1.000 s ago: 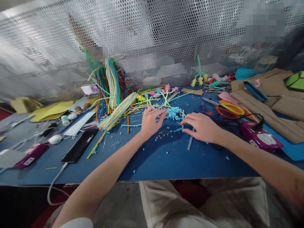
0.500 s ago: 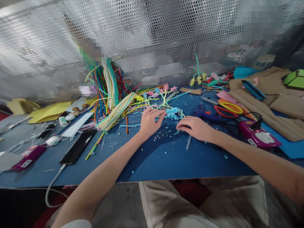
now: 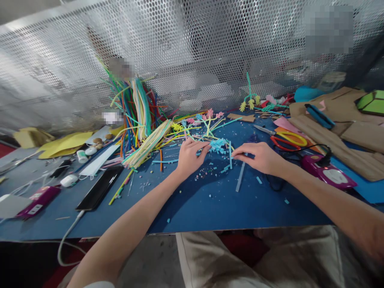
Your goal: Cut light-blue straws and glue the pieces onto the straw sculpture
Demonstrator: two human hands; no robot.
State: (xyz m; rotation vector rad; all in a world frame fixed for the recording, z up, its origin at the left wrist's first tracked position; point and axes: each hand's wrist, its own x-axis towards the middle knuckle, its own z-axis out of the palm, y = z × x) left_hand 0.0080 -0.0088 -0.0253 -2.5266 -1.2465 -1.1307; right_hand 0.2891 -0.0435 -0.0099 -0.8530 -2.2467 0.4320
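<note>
My left hand point(image 3: 193, 156) is closed in a pinch on a fluffy light-blue pipe-cleaner flower point(image 3: 218, 145), just above the blue tabletop. To its right, my right hand point(image 3: 261, 159) has its thumb and fingertips pinched at a short, straight light-blue pipe cleaner point(image 3: 231, 154), which stands out on both sides of the fingertips. The two hands are a little apart, with the flower between them. Behind my right hand a dark-blue glue gun point(image 3: 253, 138) is mostly hidden. A translucent glue stick point(image 3: 240, 178) slants out below that hand.
Bundled pipe cleaners point(image 3: 147, 146) lie left of centre, with finished pink and yellow flowers point(image 3: 209, 116) behind. Scissors point(image 3: 288, 139), cardboard point(image 3: 336, 136) and a purple power strip point(image 3: 330, 170) are at right. A phone point(image 3: 100, 188) lies at left. A perforated metal screen point(image 3: 210, 52) backs the table point(image 3: 216, 212).
My right hand has shifted slightly right, and the short blue pipe cleaner now shows whole at its fingertips. My left hand stays on the blue flower. The view has tilted slightly.
</note>
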